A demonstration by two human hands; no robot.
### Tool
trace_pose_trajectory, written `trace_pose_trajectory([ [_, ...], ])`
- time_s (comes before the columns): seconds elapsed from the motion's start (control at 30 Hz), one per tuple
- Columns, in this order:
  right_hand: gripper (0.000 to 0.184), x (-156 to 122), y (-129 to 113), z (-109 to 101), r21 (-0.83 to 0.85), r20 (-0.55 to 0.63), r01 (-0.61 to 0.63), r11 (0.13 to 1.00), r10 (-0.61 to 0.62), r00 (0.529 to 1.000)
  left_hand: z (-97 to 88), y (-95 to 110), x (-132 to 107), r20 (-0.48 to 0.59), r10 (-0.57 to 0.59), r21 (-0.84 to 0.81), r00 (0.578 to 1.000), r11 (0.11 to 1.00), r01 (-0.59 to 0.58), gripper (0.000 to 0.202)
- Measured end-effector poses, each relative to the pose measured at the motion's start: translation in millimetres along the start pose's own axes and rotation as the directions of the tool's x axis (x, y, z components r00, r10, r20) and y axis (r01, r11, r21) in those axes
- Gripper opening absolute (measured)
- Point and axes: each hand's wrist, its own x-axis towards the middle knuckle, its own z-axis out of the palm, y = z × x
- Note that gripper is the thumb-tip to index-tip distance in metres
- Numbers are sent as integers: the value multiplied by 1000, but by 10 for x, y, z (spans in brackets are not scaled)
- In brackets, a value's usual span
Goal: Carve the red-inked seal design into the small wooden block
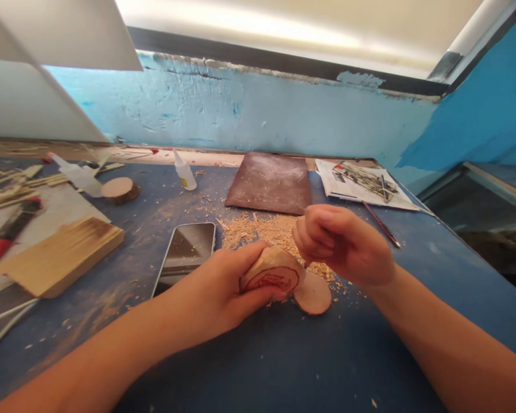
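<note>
My left hand is closed around a thick round piece of wood with red line markings on its face, tilted toward me. Close beside it, on the right, my right hand is curled into a fist; a small dark tip shows under it, but what it holds is hidden. Beneath the hands a thin round wood slice lies flat on the blue table. Wood shavings are heaped just behind both hands.
A phone lies left of the shavings. Farther back are a small glue bottle, a brown square sheet, papers with sticks and a pencil. At left sit a wood block, a red-and-black tool and another wood slice.
</note>
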Motion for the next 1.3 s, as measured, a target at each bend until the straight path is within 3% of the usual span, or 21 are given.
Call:
trace_pose_trajectory([
  [0.1, 43, -9, 24, -62, -39, 122, -109, 993, 113, 986, 3, -16, -23, 12, -16, -53, 1000, 998, 16, 10],
  [0.2, 48, -18, -40, -95, -27, 119, -105, 994, 108, 987, -19, -19, -25, 12, -46, -40, 999, 998, 47, 8],
  [0.3, 54, -40, -182, -81, 90, 140, -111, 990, 97, 985, -48, -10, -17, 14, -66, -54, 998, 996, 67, 12],
  [0.37, 56, -53, -234, -53, 163, 172, -179, 970, 151, 973, -66, 1, -20, 24, -63, -91, 998, 994, 65, 14],
  [0.47, 57, -52, -169, 6, 118, 153, -229, 966, 210, 966, -96, 25, -41, 16, -72, -106, 997, 992, 73, 15],
  [0.53, 57, -38, -69, 51, 78, 75, -174, 982, 168, 983, -115, 42, -57, 15, -82, -82, 997, 993, 83, 14],
  [0.6, 57, -22, 28, 91, 86, -32, -34, 996, 37, 999, -130, 54, -69, 28, -64, -58, 998, 996, 66, 12],
  [0.7, 58, -6, 118, 130, 119, -139, 150, 982, -133, 981, -136, 63, -77, 36, -8, -4, 999, 1000, 8, 8],
  [0.8, 58, -4, 140, 145, 133, -158, 180, 975, -158, 975, -118, 60, -69, 26, 5, 73, 1000, 997, -7, 8],
  [0.97, 57, -28, 52, 150, 98, -79, 119, 988, -111, 991, -56, 43, -19, -18, -34, 66, 999, 997, 35, 10],
  [1.17, 54, -71, -89, 70, -1, 119, 6, 1000, -6, 993, -45, 36, -20, -58, -20, 53, 998, 998, 23, 13],
  [1.3, 43, -52, -88, 64, -81, 107, -72, 994, 81, 991, -50, 14, -25, -55, -16, 34, 998, 999, 18, 13],
])
